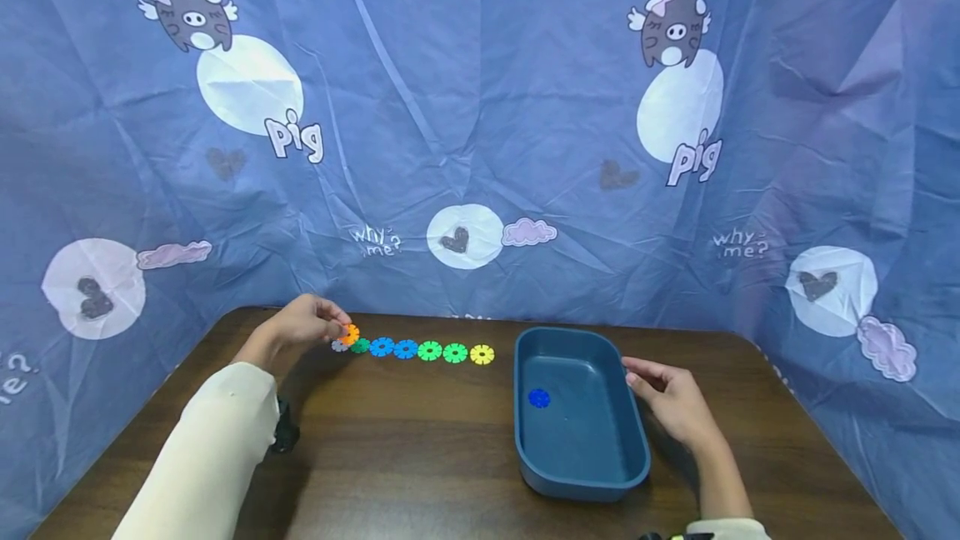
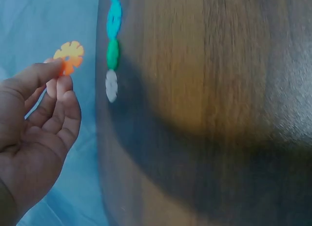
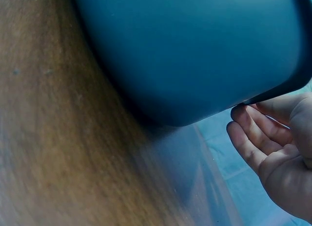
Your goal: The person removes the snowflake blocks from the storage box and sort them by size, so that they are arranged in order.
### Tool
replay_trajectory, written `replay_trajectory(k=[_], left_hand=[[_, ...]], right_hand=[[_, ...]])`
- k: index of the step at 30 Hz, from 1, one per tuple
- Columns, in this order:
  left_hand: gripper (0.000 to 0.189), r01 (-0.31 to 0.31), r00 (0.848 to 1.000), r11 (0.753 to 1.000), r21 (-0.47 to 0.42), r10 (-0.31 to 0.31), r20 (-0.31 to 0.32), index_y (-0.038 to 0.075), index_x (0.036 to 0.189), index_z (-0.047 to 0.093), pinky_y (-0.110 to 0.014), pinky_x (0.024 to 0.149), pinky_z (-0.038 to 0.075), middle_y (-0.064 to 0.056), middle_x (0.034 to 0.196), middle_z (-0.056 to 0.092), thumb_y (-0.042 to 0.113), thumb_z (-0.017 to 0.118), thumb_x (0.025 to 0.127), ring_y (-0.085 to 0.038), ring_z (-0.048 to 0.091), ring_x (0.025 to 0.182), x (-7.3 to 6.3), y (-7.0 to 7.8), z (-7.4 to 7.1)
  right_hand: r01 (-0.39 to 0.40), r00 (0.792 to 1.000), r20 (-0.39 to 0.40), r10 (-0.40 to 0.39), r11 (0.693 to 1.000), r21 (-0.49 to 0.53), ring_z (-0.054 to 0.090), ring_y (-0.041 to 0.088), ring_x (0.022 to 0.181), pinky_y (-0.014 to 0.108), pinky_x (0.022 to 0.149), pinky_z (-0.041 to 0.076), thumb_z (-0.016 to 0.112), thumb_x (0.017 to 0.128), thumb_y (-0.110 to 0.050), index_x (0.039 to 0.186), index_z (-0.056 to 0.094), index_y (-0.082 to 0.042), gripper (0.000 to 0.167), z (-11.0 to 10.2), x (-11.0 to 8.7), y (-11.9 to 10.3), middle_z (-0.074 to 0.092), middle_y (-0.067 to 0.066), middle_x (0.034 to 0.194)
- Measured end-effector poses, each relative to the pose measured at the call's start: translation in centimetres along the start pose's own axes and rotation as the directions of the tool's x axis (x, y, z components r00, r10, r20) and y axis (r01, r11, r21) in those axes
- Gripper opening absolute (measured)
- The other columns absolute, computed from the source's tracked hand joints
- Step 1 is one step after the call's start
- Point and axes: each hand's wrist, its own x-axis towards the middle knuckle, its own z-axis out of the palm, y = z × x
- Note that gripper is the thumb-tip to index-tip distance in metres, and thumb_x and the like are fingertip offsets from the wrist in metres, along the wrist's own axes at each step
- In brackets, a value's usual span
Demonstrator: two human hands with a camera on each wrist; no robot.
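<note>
My left hand pinches an orange notched plastic disc between thumb and fingers. It is held above the left end of a row of similar discs; in the left wrist view the orange disc appears beside the white-grey disc. From there the row runs right through a dark green disc, two blue ones, two light green ones and a yellow disc. My right hand has its fingertips at the outer right rim of a blue-grey plastic bin. In it lies one dark blue disc.
A brown wooden table carries the row and the bin. Behind it and at both sides hangs a blue printed cloth, close to the table's back edge.
</note>
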Motion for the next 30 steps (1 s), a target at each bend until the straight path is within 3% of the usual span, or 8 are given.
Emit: replay_trajectory(k=[5, 12, 18, 26, 30], left_hand=[[0.022, 0.081, 0.989, 0.992, -0.091, -0.092, -0.120, -0.015, 0.111, 0.065, -0.030, 0.072, 0.058, -0.007, 0.092, 0.070, -0.001, 0.064, 0.094, -0.012, 0.062, 0.080, -0.9, -2.2, -0.6], [0.025, 0.149, 0.942, 0.979, -0.138, -0.183, -0.280, -0.012, 0.116, 0.066, -0.026, 0.072, 0.057, -0.006, 0.092, 0.073, 0.004, 0.065, 0.096, -0.012, 0.063, 0.080, -1.1, -4.8, -0.5], [0.028, 0.177, 0.925, 0.966, -0.187, -0.228, -0.304, -0.013, 0.119, 0.065, -0.027, 0.067, 0.056, -0.005, 0.089, 0.073, 0.000, 0.064, 0.094, -0.012, 0.063, 0.077, -1.0, -5.7, 0.0], [0.030, 0.218, 0.903, 0.966, -0.138, -0.253, -0.347, -0.014, 0.121, 0.065, -0.024, 0.061, 0.053, -0.007, 0.088, 0.070, -0.002, 0.064, 0.093, -0.011, 0.060, 0.070, -1.4, -5.2, 0.7], [0.029, 0.226, 0.903, 0.966, -0.124, -0.255, -0.345, -0.013, 0.120, 0.067, -0.023, 0.060, 0.052, -0.005, 0.087, 0.071, -0.002, 0.065, 0.093, -0.009, 0.059, 0.069, -1.3, -5.4, 0.7]], right_hand=[[-0.012, 1.000, 0.004, 0.012, 1.000, 0.008, 0.068, 0.018, 0.107, 0.020, 0.081, 0.054, 0.063, 0.104, -0.017, 0.133, 0.067, -0.001, 0.033, 0.1, 0.0, 0.1, 0.070, 0.017, 0.126], [-0.014, 1.000, 0.008, 0.014, 1.000, 0.018, 0.068, 0.020, 0.110, 0.020, 0.082, 0.054, 0.063, 0.104, -0.017, 0.133, 0.067, 0.000, 0.034, 0.0, 0.0, 0.2, 0.069, 0.017, 0.127], [0.007, 1.000, 0.004, -0.007, 1.000, 0.023, 0.067, 0.019, 0.109, 0.020, 0.082, 0.054, 0.064, 0.103, -0.017, 0.132, 0.067, 0.000, 0.034, 0.0, -0.2, 0.2, 0.070, 0.017, 0.127], [0.004, 1.000, 0.005, -0.004, 1.000, 0.015, 0.067, 0.024, 0.113, 0.019, 0.084, 0.054, 0.063, 0.104, -0.016, 0.132, 0.067, 0.000, 0.033, 0.1, 0.0, 0.1, 0.070, 0.016, 0.127], [0.007, 1.000, 0.004, -0.007, 1.000, 0.008, 0.067, 0.023, 0.113, 0.019, 0.084, 0.054, 0.063, 0.104, -0.017, 0.132, 0.067, 0.000, 0.034, 0.0, 0.0, 0.1, 0.070, 0.017, 0.127]])
